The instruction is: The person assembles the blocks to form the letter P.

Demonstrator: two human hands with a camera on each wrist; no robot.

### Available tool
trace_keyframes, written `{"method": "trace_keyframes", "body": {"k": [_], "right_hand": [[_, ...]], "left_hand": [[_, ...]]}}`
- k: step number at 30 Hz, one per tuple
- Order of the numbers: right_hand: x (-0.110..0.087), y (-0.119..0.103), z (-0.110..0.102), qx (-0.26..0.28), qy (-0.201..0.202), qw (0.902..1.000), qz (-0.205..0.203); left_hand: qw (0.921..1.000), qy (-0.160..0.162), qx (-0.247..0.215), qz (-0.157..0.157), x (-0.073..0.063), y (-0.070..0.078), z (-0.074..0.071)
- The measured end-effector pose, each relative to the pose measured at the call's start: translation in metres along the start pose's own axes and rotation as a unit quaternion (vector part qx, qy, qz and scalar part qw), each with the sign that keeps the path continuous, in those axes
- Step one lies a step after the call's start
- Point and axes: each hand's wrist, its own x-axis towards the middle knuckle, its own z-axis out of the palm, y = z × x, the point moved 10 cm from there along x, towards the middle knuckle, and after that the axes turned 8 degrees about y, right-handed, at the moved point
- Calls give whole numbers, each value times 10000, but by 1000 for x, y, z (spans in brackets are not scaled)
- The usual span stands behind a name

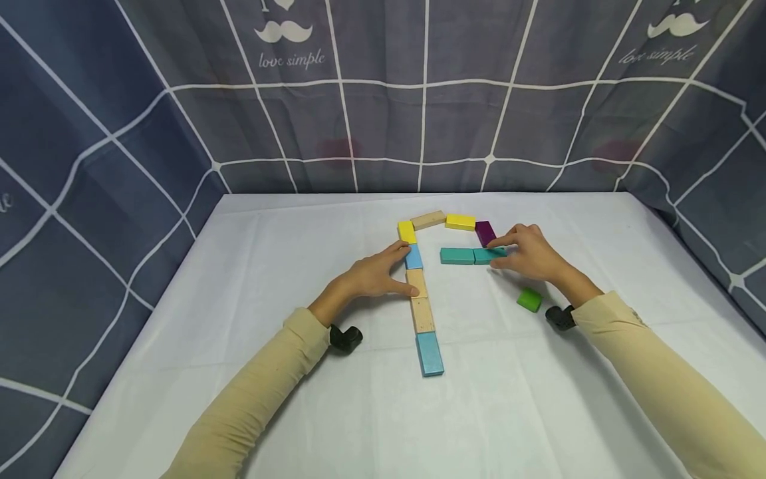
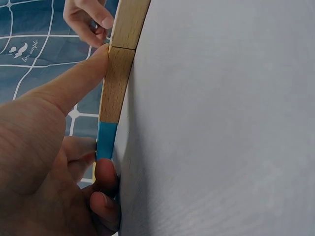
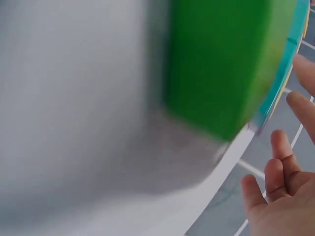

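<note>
My left hand (image 1: 378, 271) lies along the left column of blocks. Its thumb touches the wooden block (image 2: 116, 83) near a joint, and its fingertips rest at the blue block (image 1: 413, 257) further up. My right hand (image 1: 529, 253) pinches the right-hand teal block (image 1: 483, 256) across its width, index finger at the far edge and thumb at the near edge. That block stands end to end with another teal block (image 1: 457, 256). A purple block (image 1: 485, 233) slants just beyond the right fingertips. Below the right hand lies a loose green block (image 1: 529, 299).
The column runs from a yellow block (image 1: 407, 231) down to a light-blue block (image 1: 429, 354). A tilted wooden block (image 1: 428, 220) and a second yellow block (image 1: 460, 222) form the top. A white cloth (image 1: 287, 412) covers the table; grey checked curtains (image 1: 383, 126) surround it.
</note>
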Motion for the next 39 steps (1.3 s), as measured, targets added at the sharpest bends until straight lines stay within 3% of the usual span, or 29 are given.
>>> {"method": "trace_keyframes", "body": {"k": [13,29,39], "right_hand": [[-5,21,-3,-146,-58,9999,41],[1,23,-3,-165,-22,9996,-207],[-1,19,-2,-78,67,9999,-107]], "left_hand": [[10000,-16,1,-46,0,-1,0],[10000,-13,20,-52,1,-2,1],[9999,3,16,-100,1,-3,1]]}}
